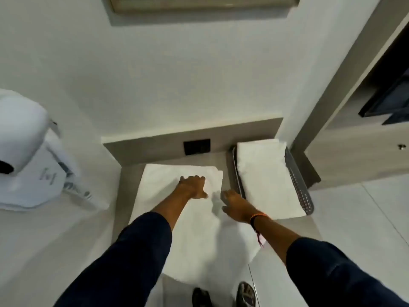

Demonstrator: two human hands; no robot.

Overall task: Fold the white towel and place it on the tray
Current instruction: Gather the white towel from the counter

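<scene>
A white towel lies spread along a grey counter, its near end hanging over the front edge. My left hand rests flat on the towel's far part, fingers apart. My right hand lies palm down on the towel's right edge, close beside the tray. The grey perforated tray stands at the right of the counter and holds another folded white towel.
A black wall socket sits in the low ledge behind the counter. A white bed with a pillow and printed cloth is at the left. A wooden cabinet stands to the right. My feet show below on the tiled floor.
</scene>
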